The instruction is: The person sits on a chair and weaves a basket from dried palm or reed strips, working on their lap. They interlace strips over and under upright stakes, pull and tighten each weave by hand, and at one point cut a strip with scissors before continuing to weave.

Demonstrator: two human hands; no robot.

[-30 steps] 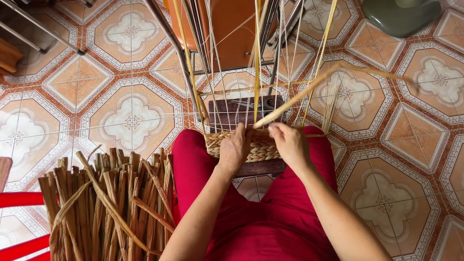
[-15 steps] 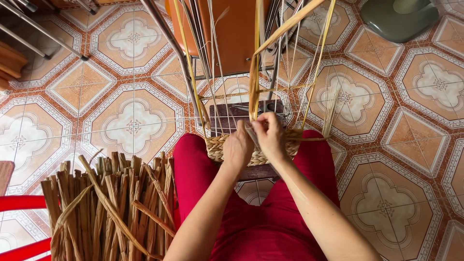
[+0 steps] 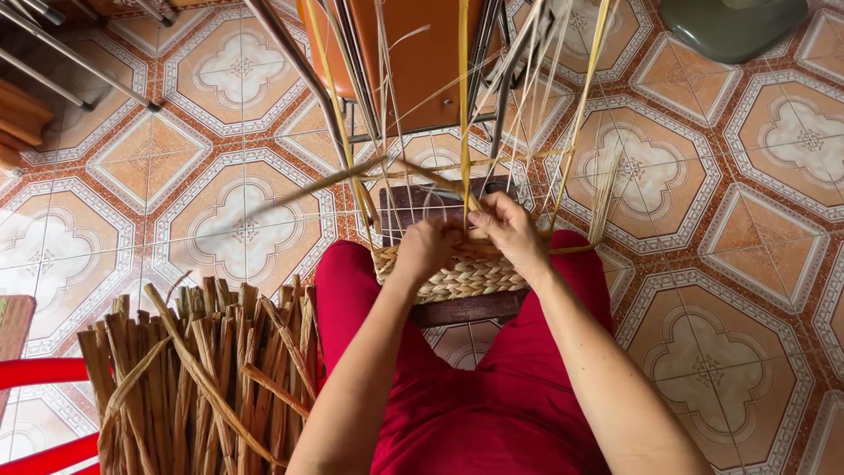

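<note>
A half-woven straw basket [image 3: 457,277] sits between my knees on a dark wooden form [image 3: 466,308], with thin upright stakes [image 3: 463,97] rising from its rim. My left hand [image 3: 428,249] presses on the basket's top edge. My right hand [image 3: 508,230] pinches a flat straw weaving strand [image 3: 352,179] that stretches out to the left across the stakes. I wear red trousers [image 3: 475,413].
A bundle of dried straw stalks [image 3: 198,374] stands at my lower left, beside red plastic bars [image 3: 40,374]. An orange chair with metal legs [image 3: 413,62] is just beyond the basket. A green object [image 3: 730,26] lies at the top right on the patterned tile floor.
The strand that pointed up and right a second ago has swung over and now lies out to the left. My right hand moved in closer to my left at the rim.
</note>
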